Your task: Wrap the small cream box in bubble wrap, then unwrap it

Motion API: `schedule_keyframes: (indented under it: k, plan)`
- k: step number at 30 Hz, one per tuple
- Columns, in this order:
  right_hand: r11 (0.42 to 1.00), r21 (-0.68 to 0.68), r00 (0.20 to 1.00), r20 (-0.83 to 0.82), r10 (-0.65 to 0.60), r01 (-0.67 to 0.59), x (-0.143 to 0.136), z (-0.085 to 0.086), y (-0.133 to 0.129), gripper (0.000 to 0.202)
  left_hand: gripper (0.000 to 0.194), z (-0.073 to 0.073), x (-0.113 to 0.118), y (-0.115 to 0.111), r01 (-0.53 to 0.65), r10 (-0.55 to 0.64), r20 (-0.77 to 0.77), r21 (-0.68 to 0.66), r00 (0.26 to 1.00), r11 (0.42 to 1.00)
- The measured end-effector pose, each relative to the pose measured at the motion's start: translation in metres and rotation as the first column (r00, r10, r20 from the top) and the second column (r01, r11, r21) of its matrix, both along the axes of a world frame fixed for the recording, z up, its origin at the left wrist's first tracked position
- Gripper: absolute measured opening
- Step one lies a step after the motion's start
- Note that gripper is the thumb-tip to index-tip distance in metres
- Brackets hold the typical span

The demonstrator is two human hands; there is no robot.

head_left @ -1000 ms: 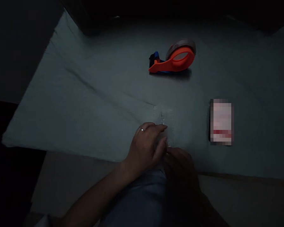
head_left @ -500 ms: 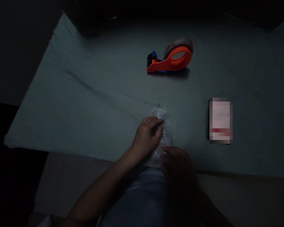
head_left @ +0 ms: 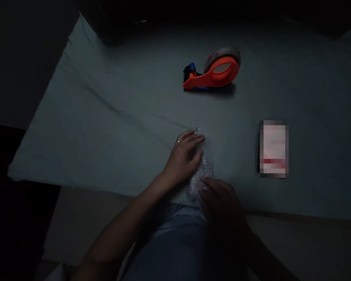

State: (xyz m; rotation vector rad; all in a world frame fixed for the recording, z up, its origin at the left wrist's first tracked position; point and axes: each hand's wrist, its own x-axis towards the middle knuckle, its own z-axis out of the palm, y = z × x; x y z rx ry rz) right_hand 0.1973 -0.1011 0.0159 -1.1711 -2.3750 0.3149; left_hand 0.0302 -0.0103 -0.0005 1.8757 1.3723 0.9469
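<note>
A narrow strip of clear, crinkled bubble wrap (head_left: 205, 162) lies near the front edge of the cloth-covered table. My left hand (head_left: 185, 156) rests on its upper left part, fingers stretched out across it and a ring on one finger. At the lower right side of the wrap is my right hand (head_left: 220, 197), in shadow, with its fingers bent over the edge of the wrap. Its thumb is hard to make out in the dark. Whether anything is inside the wrap I cannot tell.
An orange and blue tape dispenser (head_left: 212, 74) with a roll of tape lies farther back. To the right is a dark-edged rectangular object (head_left: 274, 149), its top blurred out. A pale green cloth (head_left: 119, 136) covers the table, and a dark object stands along the back.
My left hand has slid a little farther up the wrap, and its fingers have straightened. The wrap looks flatter and shows more of its length. My right hand has barely moved.
</note>
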Motion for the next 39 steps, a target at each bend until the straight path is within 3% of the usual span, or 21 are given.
schedule_keyframes:
  k: [6, 13, 17, 20, 22, 25, 31, 33, 35, 39]
  plan:
    - [1.000, 0.014, 1.000, 0.013, 0.018, -0.018, 0.005, -0.004, -0.001, 0.025, 0.028, -0.012, -0.008, 0.004, 0.039, -0.039, -0.134, -0.006, 0.990, 0.999]
    - [0.994, 0.050, 0.993, 0.069, 0.098, -0.101, 0.006, 0.008, 0.023, 0.031, 0.027, -0.006, -0.013, 0.016, 0.090, -0.092, -0.280, -0.020, 0.955, 0.996]
    - [0.994, -0.044, 0.995, 0.025, 0.098, -0.097, 0.001, 0.010, 0.049, 0.030, 0.039, -0.004, -0.014, 0.021, -0.015, -0.005, -0.356, -0.053, 0.934, 0.998]
    - [0.993, -0.117, 1.000, 0.012, 0.017, -0.015, -0.004, 0.007, 0.070, 0.021, 0.062, -0.005, -0.016, 0.024, -0.139, 0.110, -0.383, -0.049, 0.917, 0.989]
    - [0.987, -0.159, 0.999, 0.007, -0.035, 0.035, -0.007, 0.005, 0.080, 0.014, 0.066, -0.006, -0.017, 0.025, -0.194, 0.162, -0.400, -0.041, 0.902, 0.980]
    - [0.982, -0.187, 1.000, -0.005, -0.019, 0.018, -0.009, 0.005, 0.085, 0.010, 0.061, -0.008, -0.017, 0.025, -0.225, 0.187, -0.419, -0.041, 0.889, 0.974]
    - [0.991, -0.101, 0.996, -0.012, 0.090, -0.091, -0.001, 0.008, 0.073, 0.016, 0.049, -0.006, -0.016, 0.026, -0.224, 0.177, -0.415, -0.068, 0.892, 0.972]
    - [0.986, -0.105, 0.991, 0.024, 0.135, -0.132, 0.004, 0.006, 0.068, 0.029, 0.047, -0.006, -0.015, 0.026, -0.224, 0.173, -0.414, -0.077, 0.894, 0.971]
    - [0.984, -0.122, 0.987, 0.077, 0.141, -0.131, 0.007, 0.004, 0.065, 0.040, 0.043, -0.006, -0.015, 0.027, -0.216, 0.165, -0.405, -0.084, 0.899, 0.973]
    - [0.977, -0.193, 0.987, 0.115, 0.114, -0.090, 0.008, 0.005, 0.066, 0.038, 0.030, -0.009, -0.014, 0.027, -0.191, 0.148, -0.379, -0.079, 0.914, 0.978]
